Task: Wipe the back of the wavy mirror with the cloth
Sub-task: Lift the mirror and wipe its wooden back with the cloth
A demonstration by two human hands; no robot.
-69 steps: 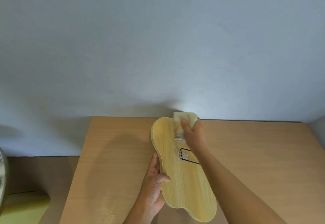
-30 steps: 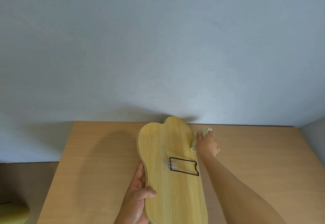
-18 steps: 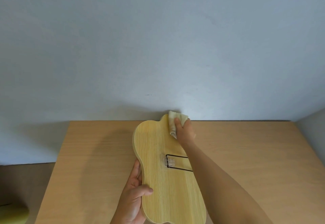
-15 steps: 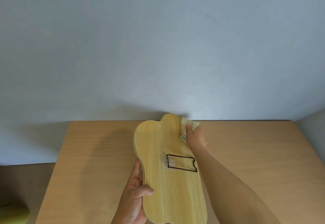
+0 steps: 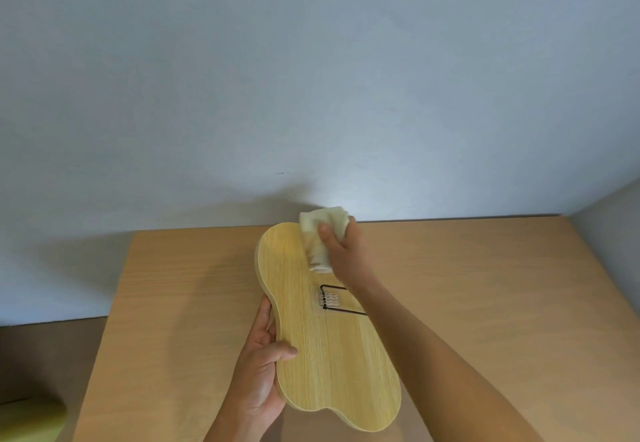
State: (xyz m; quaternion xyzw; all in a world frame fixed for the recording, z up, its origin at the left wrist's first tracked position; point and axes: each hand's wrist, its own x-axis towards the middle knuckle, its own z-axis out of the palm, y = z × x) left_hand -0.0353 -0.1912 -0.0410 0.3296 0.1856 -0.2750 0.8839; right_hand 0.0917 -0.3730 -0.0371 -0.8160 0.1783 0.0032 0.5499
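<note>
The wavy mirror point(image 5: 322, 348) is turned with its pale wooden back toward me, held above the wooden table point(image 5: 485, 303). A black wire stand point(image 5: 341, 301) with a clear clip sits at mid-back, partly hidden by my right forearm. My left hand point(image 5: 261, 369) grips the mirror's left edge, thumb on the back. My right hand point(image 5: 341, 251) presses a folded cream cloth point(image 5: 320, 233) against the far end of the back.
A grey-blue wall point(image 5: 311, 77) rises right behind the table's far edge. A second wall point(image 5: 616, 206) closes the right side. A yellow-green object point(image 5: 31, 421) lies low at the bottom left, off the table.
The cloth has swept back to the left across the mirror's far end, from the right edge to the top middle. My left hand keeps its grip.
</note>
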